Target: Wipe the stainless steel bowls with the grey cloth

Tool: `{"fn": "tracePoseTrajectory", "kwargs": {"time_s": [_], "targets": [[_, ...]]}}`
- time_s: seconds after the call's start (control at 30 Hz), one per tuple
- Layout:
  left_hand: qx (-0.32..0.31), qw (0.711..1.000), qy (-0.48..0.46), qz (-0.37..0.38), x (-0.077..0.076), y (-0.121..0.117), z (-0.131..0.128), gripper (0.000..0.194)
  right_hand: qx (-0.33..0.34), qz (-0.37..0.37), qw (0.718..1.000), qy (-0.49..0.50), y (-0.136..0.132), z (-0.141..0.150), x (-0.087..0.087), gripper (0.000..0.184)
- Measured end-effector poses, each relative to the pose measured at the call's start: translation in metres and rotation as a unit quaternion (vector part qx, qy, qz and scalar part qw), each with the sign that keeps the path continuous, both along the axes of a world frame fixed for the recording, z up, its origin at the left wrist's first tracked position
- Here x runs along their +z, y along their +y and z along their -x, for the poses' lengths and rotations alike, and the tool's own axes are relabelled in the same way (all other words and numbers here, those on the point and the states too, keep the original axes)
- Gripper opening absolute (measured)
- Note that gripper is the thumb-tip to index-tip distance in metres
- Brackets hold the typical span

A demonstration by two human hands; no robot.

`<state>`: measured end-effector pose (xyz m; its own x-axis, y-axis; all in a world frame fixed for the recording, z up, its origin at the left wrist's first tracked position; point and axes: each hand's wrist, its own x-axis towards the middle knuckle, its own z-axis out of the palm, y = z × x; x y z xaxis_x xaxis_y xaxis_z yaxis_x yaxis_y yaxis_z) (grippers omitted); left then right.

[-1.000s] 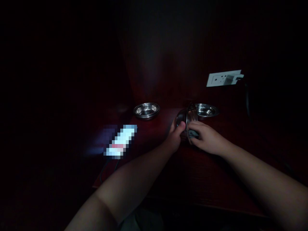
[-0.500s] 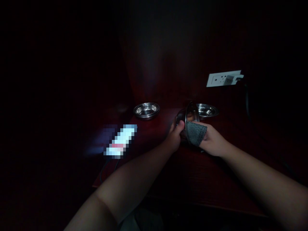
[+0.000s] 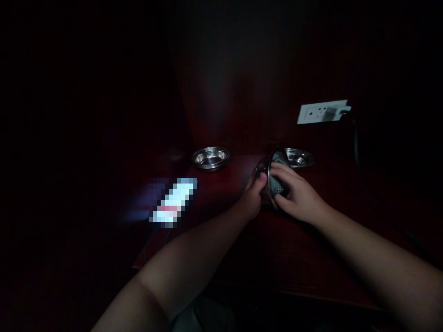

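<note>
A shiny metal bowl (image 3: 263,167) is tipped on its side above the dark red table, its opening turned to the right. My left hand (image 3: 254,196) grips it from the left, thumb on the outer wall near the rim. Inside the opening, my right hand (image 3: 297,191) presses a grey cloth (image 3: 277,186) against the bowl, fingers bent over it. Much of the cloth is hidden by those fingers. Behind the held bowl, partly covered by it, rests another metal bowl (image 3: 300,158).
Stacked metal bowls (image 3: 211,159) stand at the back left of the table (image 3: 277,258). A glowing, pixelated phone-like screen (image 3: 176,203) lies to the left with a cable. On the back wall is a white socket (image 3: 321,112) with a plug and hanging cord. Surroundings are very dark.
My right hand has moved further into the bowl, and its fingers now show over the cloth, which was spread across the rim before. The left hand keeps its grip.
</note>
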<state>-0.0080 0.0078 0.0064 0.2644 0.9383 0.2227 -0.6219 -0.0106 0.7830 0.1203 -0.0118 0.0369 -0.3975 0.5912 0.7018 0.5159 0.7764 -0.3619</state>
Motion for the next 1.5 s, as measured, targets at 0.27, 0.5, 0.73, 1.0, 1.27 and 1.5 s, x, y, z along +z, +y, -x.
{"fn": "tracePoseTrajectory", "kwargs": {"time_s": [0.27,0.5,0.73,1.0,1.27,1.5], "targets": [[0.016,1.0,-0.01,0.006,0.001,0.0,0.001,0.061,-0.033,0.011,0.997,-0.067,0.004,-0.004,0.0,0.048],[0.026,0.999,-0.006,-0.026,-0.004,0.002,0.004,0.055,-0.004,0.049,0.996,-0.075,0.004,-0.006,0.005,0.029],[0.029,0.999,-0.005,-0.042,-0.005,0.005,0.005,0.054,0.047,0.105,0.991,-0.076,0.001,-0.005,0.012,0.019],[0.023,0.999,-0.001,-0.044,-0.008,0.006,0.004,0.053,0.153,0.221,0.963,0.002,-0.006,-0.002,0.019,0.007],[0.008,0.999,-0.007,-0.041,-0.006,0.007,0.002,0.056,0.173,0.232,0.952,0.101,-0.011,0.001,0.015,0.021],[-0.012,1.0,0.006,0.007,0.0,0.001,0.001,0.06,0.09,0.048,0.993,0.052,-0.009,0.001,0.012,0.033]]}}
